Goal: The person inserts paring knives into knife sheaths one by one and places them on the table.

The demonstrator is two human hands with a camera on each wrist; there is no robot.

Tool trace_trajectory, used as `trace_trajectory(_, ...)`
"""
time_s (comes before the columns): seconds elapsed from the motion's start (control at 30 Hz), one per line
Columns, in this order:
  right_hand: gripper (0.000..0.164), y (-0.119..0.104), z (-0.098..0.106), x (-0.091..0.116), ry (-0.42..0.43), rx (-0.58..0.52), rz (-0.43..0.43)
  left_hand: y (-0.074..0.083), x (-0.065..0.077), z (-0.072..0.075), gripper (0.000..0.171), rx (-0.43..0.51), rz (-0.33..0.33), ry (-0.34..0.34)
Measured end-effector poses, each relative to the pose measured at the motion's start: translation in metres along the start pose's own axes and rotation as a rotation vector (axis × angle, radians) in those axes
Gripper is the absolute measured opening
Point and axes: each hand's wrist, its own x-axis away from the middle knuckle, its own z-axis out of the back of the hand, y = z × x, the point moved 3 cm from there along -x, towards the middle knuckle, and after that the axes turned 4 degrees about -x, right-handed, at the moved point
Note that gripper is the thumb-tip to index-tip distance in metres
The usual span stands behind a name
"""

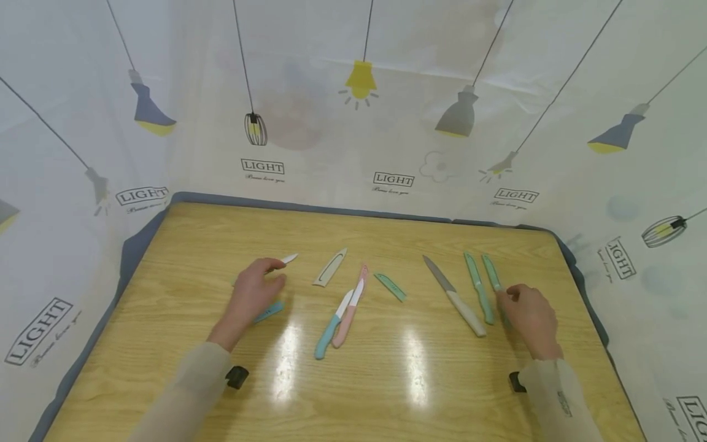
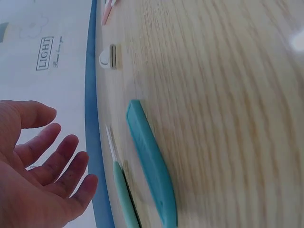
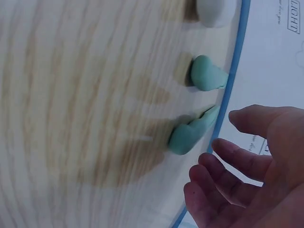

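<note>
My left hand (image 1: 256, 293) hovers with relaxed fingers above a knife with a pale green handle (image 2: 124, 194); its bare blade (image 1: 290, 258) shows beyond the fingertips. Beside that knife lies a blue sheath (image 2: 152, 164), partly covered by the hand in the head view. On the right, my right hand (image 1: 531, 318) is over the handle end of a green knife (image 3: 186, 137), its fingers loosely bent and holding nothing. That knife's green sheath end (image 1: 490, 270) points to the back. A second green knife (image 1: 479, 288) lies parallel, just left of it.
A blue-handled knife (image 1: 328, 337) and a pink-handled knife (image 1: 345, 325) lie touching mid-table. Behind them are a cream sheath (image 1: 331, 267) and a small green sheath (image 1: 390, 286). A larger cream-handled knife (image 1: 466, 313) lies bare-bladed towards the right. Printed sheeting surrounds the wooden table (image 1: 364, 399).
</note>
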Motion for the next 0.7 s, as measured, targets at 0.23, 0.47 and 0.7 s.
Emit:
trace_trajectory(0.23, 0.057, -0.011, 0.0, 0.006, 0.003, -0.006, 0.002, 0.022, -0.001, -0.019, 0.031, -0.064, -0.088, -0.032)
trace_trajectory(0.47, 0.056, -0.025, 0.001, 0.016, 0.026, -0.033, 0.05, 0.037, 0.002, -0.042, 0.03, -0.141, -0.12, -0.102)
trace_trajectory(0.7, 0.054, -0.037, 0.002, 0.024, 0.073, -0.029, 0.087, 0.049, 0.009, -0.053, 0.031, -0.177, -0.141, -0.138)
